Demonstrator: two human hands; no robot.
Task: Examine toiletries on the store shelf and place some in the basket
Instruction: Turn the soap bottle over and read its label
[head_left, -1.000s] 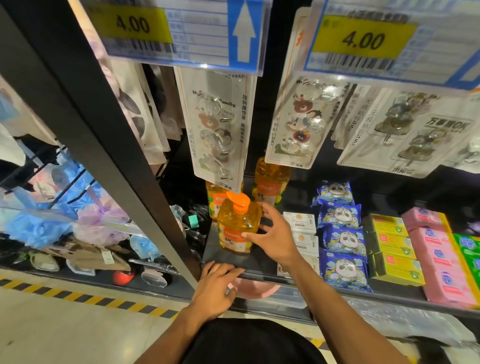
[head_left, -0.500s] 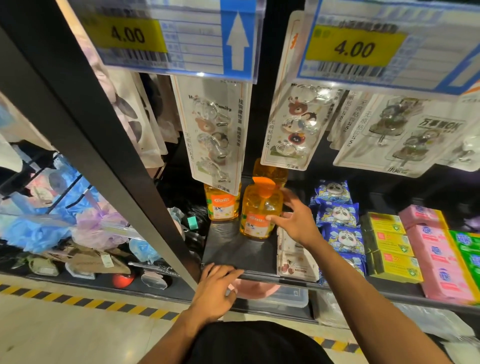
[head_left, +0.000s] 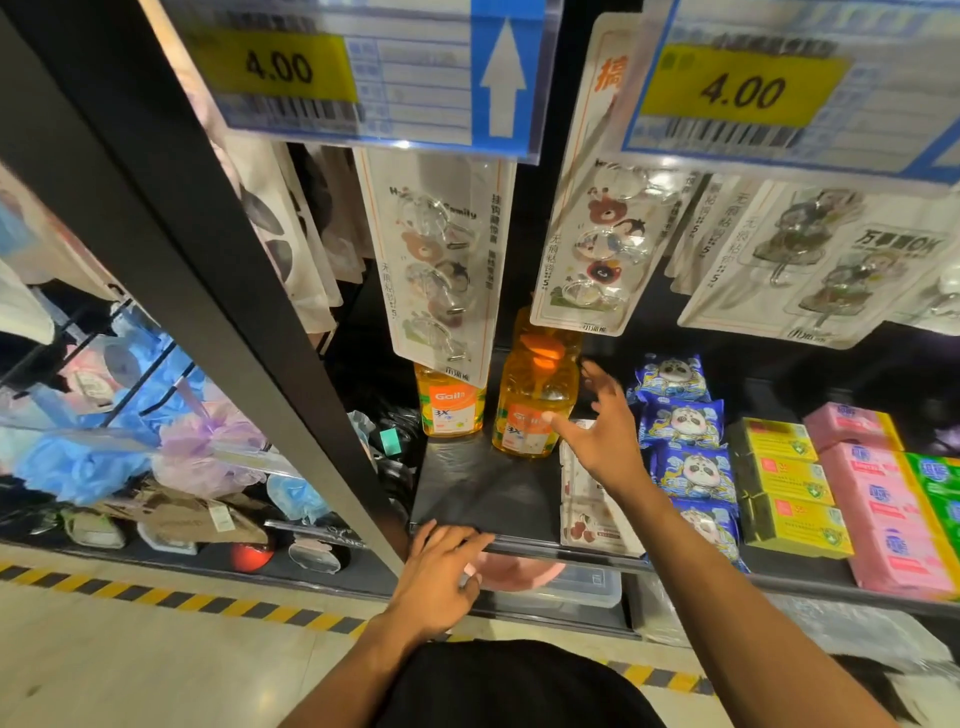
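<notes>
An orange pump bottle (head_left: 530, 415) stands upright on the dark shelf (head_left: 478, 499), beside a second orange bottle (head_left: 451, 410) to its left and a third partly hidden behind it. My right hand (head_left: 602, 431) is just right of the pump bottle with fingers spread; the thumb tip touches or nearly touches its label, and the hand holds nothing. My left hand (head_left: 441, 577) rests on the shelf's front edge, fingers curled over the rail. No basket is in view.
Blue panda packets (head_left: 685, 431), yellow boxes (head_left: 784, 483) and pink soap boxes (head_left: 878, 499) fill the shelf to the right. Hook packs (head_left: 441, 270) hang above under price tags (head_left: 363, 67). A black upright (head_left: 197, 270) divides off bath sponges (head_left: 98, 457) at left.
My right hand pushed the pump bottle from the shelf's front to the back row, then let go and opened its fingers. My left hand stayed on the shelf edge.
</notes>
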